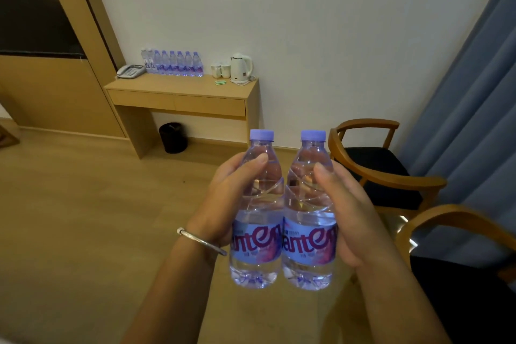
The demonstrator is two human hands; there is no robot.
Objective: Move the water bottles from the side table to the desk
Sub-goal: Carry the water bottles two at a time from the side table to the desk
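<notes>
Left hand [229,193] grips the left bottle [258,209], thumb across its upper body. Right hand [343,204] grips the right bottle [308,209] likewise. Both bottles upright, sides touching, purple caps on, carried in the air above the wooden floor [83,218]. Silver bangle [201,241] on the left wrist. Row of bottles [173,64] along the tabletop's [173,86] rear edge by the wall; telephone [130,71] at its left rear corner, kettle [240,67] and cups [220,70] toward the right rear corner.
</notes>
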